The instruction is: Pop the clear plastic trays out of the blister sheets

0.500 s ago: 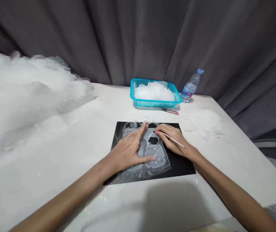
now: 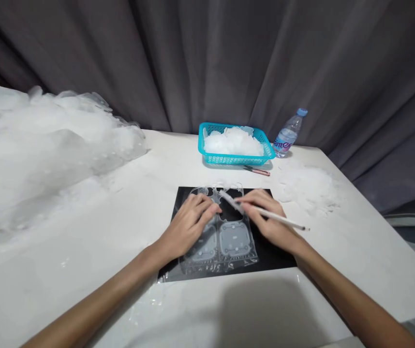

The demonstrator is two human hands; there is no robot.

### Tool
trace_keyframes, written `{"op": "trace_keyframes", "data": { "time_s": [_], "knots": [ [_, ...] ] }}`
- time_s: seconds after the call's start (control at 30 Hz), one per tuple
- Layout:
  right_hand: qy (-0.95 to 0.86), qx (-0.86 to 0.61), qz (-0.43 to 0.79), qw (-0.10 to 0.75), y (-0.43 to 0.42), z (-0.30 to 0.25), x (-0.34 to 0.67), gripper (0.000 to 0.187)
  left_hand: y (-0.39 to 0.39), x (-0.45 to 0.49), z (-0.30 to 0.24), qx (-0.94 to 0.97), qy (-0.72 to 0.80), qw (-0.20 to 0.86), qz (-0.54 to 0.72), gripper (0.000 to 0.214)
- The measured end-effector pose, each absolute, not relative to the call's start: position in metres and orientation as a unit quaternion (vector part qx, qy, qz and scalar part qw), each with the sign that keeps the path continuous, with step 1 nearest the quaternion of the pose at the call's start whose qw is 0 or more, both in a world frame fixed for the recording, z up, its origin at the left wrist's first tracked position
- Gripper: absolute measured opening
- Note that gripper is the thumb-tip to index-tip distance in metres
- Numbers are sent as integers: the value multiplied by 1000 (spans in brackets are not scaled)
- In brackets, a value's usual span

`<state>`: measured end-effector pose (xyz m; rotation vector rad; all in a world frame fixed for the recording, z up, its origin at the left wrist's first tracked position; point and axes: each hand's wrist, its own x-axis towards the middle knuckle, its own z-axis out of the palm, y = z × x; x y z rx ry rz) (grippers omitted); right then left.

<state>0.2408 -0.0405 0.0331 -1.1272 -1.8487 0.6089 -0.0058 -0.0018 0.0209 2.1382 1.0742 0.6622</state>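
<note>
Two hands work a clear plastic sheet (image 2: 225,244) on the black mat (image 2: 276,256), near centre. Left hand (image 2: 189,222) presses it, fingers flat; right hand (image 2: 269,220) pinches a thin stick (image 2: 283,220) and a lifted cutout (image 2: 229,200). One panel looks removed (others seemingly still in).

1. Left arm: bare forearm comes in from the lower left and crosses the near-left corner of the black mat (image 2: 271,261).
2. Left hand (image 2: 189,227): palm down over the mat's left-centre, fingers loosely spread and slightly bent, tips aimed at mat centre. Nothing gripped.
3. Right arm: bare forearm comes in from the lower right, wrist over the mat's near-right corner.
4. Right hand (image 2: 265,217): knuckles up over the mat's far-right part, fingers pinched around a thin white stick (image 2: 283,220).
5. Fingertips of both hands nearly meet above mat centre.
</note>
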Motion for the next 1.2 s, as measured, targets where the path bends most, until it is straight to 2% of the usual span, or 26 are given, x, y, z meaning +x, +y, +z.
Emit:
{"op": "trace_keyframes", "data": {
  "time_s": [0.07, 0.17, 0.33, 0.4, 0.57, 0.67, 0.87, 0.97, 1.1, 1.2],
  "knots": [
    [-778, -395, 301, 385, -58, 37, 231, 21, 1, -5, 20, 783, 427, 365, 266, 58],
    [-799, -348, 342, 352, -67, 41, 228, 26, 6, -5, 13, 788, 414, 376, 257, 40],
    [-772, -437, 248, 389, -41, 45, 243, 43, 6, -9, 5, 810, 392, 352, 258, 29],
    [-780, -450, 242, 361, -25, 44, 244, 40, 5, -10, 6, 812, 378, 355, 271, 27],
    [-831, -411, 302, 221, 2, 42, 232, 21, -1, -7, 17, 788, 357, 398, 305, 19],
    [-824, -393, 339, 227, 8, 45, 228, 10, -6, -5, 23, 777, 367, 410, 306, 21],
    [-819, -361, 389, 219, 15, 44, 233, 14, -7, -5, 19, 789, 367, 402, 286, 23],
    [-849, -364, 315, 218, 16, 37, 229, 17, -10, -5, 17, 837, 329, 331, 286, 20],
    [-870, -424, 146, 203, 20, 22, 225, 14, -21, -7, 18, 932, 222, 134, 254, 22],
    [-850, -481, 82, 198, 29, 13, 232, 18, -25, -12, 19, 945, 184, 86, 259, 24]
  ]
}}
